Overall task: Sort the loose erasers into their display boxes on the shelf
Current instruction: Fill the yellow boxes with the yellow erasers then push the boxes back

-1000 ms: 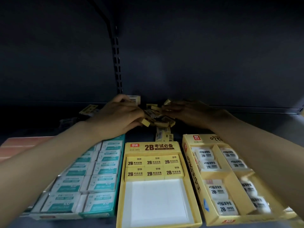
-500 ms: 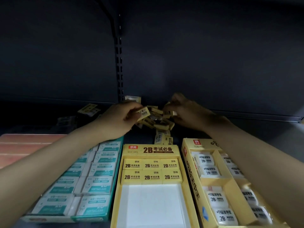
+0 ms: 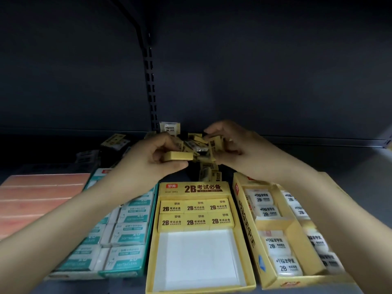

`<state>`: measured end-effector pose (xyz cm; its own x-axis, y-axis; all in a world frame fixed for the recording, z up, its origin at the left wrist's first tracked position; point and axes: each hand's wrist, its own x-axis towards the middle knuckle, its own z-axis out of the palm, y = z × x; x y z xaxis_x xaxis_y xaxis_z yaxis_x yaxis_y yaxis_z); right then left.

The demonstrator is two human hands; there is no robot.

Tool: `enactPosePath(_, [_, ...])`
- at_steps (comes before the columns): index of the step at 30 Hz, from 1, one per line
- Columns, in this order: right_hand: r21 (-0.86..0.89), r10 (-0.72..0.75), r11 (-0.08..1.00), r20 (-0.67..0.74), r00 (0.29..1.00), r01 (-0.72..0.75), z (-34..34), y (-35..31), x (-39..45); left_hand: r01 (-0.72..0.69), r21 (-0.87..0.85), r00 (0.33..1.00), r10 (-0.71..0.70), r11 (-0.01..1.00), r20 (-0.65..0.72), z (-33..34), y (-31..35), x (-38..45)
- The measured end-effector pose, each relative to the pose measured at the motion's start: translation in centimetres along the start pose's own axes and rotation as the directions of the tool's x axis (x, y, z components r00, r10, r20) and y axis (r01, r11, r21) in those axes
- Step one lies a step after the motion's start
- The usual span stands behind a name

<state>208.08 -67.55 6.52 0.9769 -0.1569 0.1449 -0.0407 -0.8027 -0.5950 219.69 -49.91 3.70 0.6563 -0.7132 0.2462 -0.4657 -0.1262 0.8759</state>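
At the shelf's back edge, the left hand (image 3: 148, 161) pinches a yellow eraser (image 3: 178, 155); the right hand (image 3: 235, 147) grips another eraser (image 3: 215, 145) above the loose pile (image 3: 203, 160). The yellow display box (image 3: 197, 187) sits at the front edge, two rows filled.

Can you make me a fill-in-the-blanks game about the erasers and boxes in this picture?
1. The left hand holds one ____ eraser.
2. The middle yellow box has ____ erasers lying in it.
3. The box with teal-labelled erasers sits to the ____ of the yellow box.
4. The loose eraser pile lies ____ the boxes, near the shelf's back wall.

Missing words: yellow; six; left; behind
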Motion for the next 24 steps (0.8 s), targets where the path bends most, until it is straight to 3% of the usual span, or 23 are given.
enactPosePath(4, [0.004, 0.029, 1.000, -0.008, 1.000, -0.029, 0.6, -0.3, -0.8, 0.032, -0.132, 0.998, -0.039, 0.991, -0.052, -0.1, 0.3, -0.8])
enactPosePath(7, [0.116, 0.054, 0.992, 0.003, 0.999, -0.054, 0.8, -0.6, -1.4, 0.082, -0.223, 0.994, -0.095, 0.971, -0.049, -0.2, 0.3, -1.4])
enactPosePath(11, [0.283, 0.086, 0.954, 0.057, 0.995, -0.098, 1.0, -0.7, -1.7, 0.225, -0.539, 0.965, -0.264, 0.812, 0.006, -0.2, 0.1, -1.9])
enactPosePath(15, [0.315, 0.096, 0.941, 0.097, 0.991, -0.122, 0.8, -0.9, -1.8, 0.284, -0.364, 0.953, -0.303, 0.887, 0.006, -0.5, 0.1, -2.4])
enactPosePath(24, [0.004, 0.079, 0.997, 0.110, 0.991, -0.080, 0.9, -0.9, -1.9, 0.280, -0.297, 0.960, -0.261, 0.913, 0.103, 0.4, 0.6, -3.3])
